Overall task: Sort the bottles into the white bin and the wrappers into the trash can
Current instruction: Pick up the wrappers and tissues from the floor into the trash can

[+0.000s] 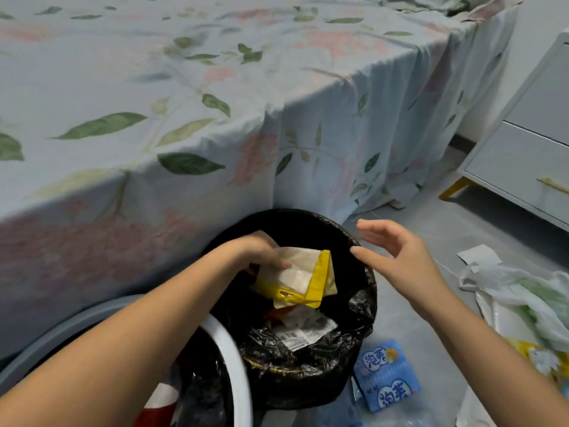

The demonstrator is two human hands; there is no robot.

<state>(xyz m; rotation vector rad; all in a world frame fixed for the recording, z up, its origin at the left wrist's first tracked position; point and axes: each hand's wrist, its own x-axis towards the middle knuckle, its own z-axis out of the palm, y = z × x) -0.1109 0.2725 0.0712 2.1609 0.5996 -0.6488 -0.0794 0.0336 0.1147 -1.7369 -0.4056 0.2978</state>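
- Wrappers first: your left hand (264, 252) holds a yellow-and-white wrapper (303, 277) over the open mouth of the trash can (366, 291), fingers curled round its upper left corner. It is not yet dropped.
- Your right hand (397, 257) hovers just beside the can's right rim, fingers spread and relaxed, gripping nothing.
- Already in the can, on the black liner: crumpled white paper with a barcode label (303, 332) and a scrap of something orange under the held wrapper. So part of the wrapper sorting looks done.
- Left on the floor (431, 241), by my reading:
  - a blue snack packet (386, 375) with white lettering, just beside the can's front right;
  - a white paper scrap (478, 255) further right;
  - a crumpled plastic bag (523, 294) with pale and yellow packaging beneath it at the right edge.
- Bottles: something clear and blurred lies at the bottom edge below the blue packet; could be a bottle, cannot tell.
- White bin (232, 359): its rim touches the can's left side, partly under your left forearm. Dark and red-and-white shapes show inside; too blurred to name.
- Judgement: mid-task. One wrapper about to go in, several floor items still to sort, bottle count unknown.
- The bed (154, 87) with its floral sheet stands behind the can; a grey drawer unit (523, 158) sits at right.
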